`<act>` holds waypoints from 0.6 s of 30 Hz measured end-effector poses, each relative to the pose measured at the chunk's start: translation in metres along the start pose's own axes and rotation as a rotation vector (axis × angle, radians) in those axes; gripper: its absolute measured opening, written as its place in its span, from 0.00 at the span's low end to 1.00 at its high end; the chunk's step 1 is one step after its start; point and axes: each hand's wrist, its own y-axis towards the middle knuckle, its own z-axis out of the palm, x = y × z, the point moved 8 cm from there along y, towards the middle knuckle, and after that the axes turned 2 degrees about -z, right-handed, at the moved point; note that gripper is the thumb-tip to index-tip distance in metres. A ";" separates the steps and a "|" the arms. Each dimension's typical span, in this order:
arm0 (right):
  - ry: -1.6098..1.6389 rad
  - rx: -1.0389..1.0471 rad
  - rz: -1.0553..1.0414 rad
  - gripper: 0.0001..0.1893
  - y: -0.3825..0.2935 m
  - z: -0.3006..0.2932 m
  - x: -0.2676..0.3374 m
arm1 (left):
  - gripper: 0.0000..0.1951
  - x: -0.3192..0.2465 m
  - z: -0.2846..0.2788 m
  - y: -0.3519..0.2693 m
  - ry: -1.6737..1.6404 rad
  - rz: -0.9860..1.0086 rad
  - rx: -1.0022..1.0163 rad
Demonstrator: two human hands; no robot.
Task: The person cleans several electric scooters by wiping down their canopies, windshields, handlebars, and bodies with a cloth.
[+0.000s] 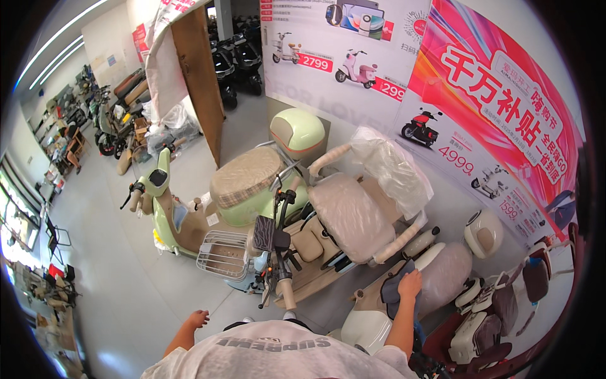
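My right hand (410, 284) grips a dark grey cloth (391, 291), which hangs over a cream electric scooter (367, 329) beside its plastic-wrapped seat (445, 275). My left hand (199, 318) hangs low over the grey floor, fingers loosely curled, with nothing visible in it. In front of me stands a scooter with a wire front basket (222, 256), a black-covered handlebar display (265, 233) and a wide wrapped rear seat (352, 218). Beyond it is a pale green scooter (258, 203) with a beige seat cover (246, 173) and a green top box (298, 130).
More scooters with dark red seats (504, 303) crowd the right. Large promotional posters (331, 90) cover the wall. A wooden door (199, 71) stands ajar, black scooters (236, 61) behind it. Far left, a person (72, 147) sits near stored parts; a black folding chair (57, 239) stands nearer.
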 end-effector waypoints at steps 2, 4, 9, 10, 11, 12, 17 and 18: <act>0.053 0.061 -0.121 0.20 0.021 0.028 -0.012 | 0.26 0.019 0.007 0.009 0.001 -0.011 0.027; 0.087 0.102 -0.134 0.21 0.024 0.020 -0.008 | 0.24 0.036 0.018 0.006 0.077 -0.004 0.067; 0.151 0.153 -0.091 0.24 -0.006 -0.010 -0.015 | 0.21 0.064 0.034 0.046 0.738 0.574 0.125; 0.164 0.108 -0.114 0.24 -0.012 -0.013 -0.018 | 0.21 0.066 0.034 0.051 0.807 0.580 0.138; 0.177 0.066 -0.136 0.24 -0.018 -0.016 -0.021 | 0.21 0.073 0.034 0.051 0.934 0.595 0.148; 0.164 0.077 -0.119 0.24 -0.021 -0.012 -0.026 | 0.21 0.079 0.026 0.062 0.521 0.336 0.192; 0.248 -0.009 -0.069 0.23 -0.042 -0.012 -0.044 | 0.22 0.044 -0.006 0.043 0.290 0.175 0.111; 0.235 0.004 -0.062 0.23 -0.046 -0.012 -0.041 | 0.23 0.017 -0.004 0.016 0.237 0.182 0.086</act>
